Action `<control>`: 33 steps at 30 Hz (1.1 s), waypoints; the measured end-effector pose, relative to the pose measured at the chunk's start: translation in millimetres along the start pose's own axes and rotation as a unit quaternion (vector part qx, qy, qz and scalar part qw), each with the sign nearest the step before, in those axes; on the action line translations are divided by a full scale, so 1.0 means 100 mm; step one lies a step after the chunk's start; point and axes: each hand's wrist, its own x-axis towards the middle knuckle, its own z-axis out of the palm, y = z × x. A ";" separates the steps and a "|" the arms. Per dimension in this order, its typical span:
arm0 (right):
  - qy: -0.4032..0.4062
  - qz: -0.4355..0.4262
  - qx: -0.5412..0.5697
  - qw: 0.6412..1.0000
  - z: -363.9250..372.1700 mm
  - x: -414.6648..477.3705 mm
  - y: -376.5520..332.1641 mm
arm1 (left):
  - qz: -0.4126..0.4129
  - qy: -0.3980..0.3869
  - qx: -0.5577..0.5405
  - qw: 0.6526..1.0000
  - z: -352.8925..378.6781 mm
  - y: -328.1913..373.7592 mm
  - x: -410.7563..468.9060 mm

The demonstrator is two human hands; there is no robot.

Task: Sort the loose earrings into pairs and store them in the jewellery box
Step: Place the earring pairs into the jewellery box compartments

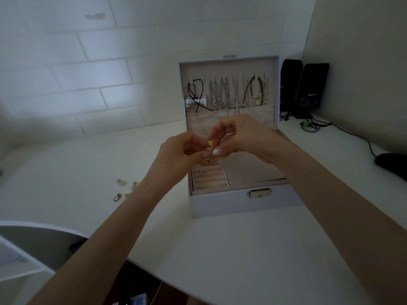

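The head view shows 2 bare hands raised together over 1 open jewellery box [237,202], which stands on the white tabletop [220,249] with its metal clasp [259,193] facing the person. The left hand [176,151] and the right hand [248,137] meet fingertip to fingertip, and both pinch 1 small gold earring [209,148] between them, held in the air above the box's left half. The remaining fingers of each hand are curled in.

Below the hands, the ring rolls [211,180] in the box's near-left compartment carry 1 small sparkling piece [203,172]. A few more gold bits sit right under the fingers, too blurred to count. The plain compartment [253,170] to the right is partly covered by the right wrist. The lid [229,64] stands upright, with a row of necklaces [226,93] hung inside it. Their exact number cannot be told.

On the tabletop left of the box lie 4 loose earrings [121,182], well apart from it. The left forearm crosses just beside them and may cover others.

At the back right stand 2 black speakers [313,89], close together against the wall. From them 1 dark cable [352,134] trails along the tabletop toward 1 black mouse [392,166] at the right edge. A white tiled wall [88,73] rises behind.
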 end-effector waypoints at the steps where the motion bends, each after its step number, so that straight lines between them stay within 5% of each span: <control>1: 0.002 -0.005 -0.010 1.000 0.00 0.00 0.00 | -0.001 0.001 -0.004 1.000 0.01 0.00 0.00; 13: -0.004 -0.011 -0.033 0.999 -0.04 -0.02 -0.06 | 0.049 0.004 0.038 0.998 0.01 0.01 0.02; 25: 0.069 -0.058 -0.035 0.995 0.03 -0.12 -0.03 | -0.015 -0.030 -0.086 0.996 0.00 0.03 0.06; 33: 0.097 -0.049 0.039 0.993 0.08 -0.23 0.12 | 0.070 -0.005 0.024 0.997 0.06 -0.01 0.06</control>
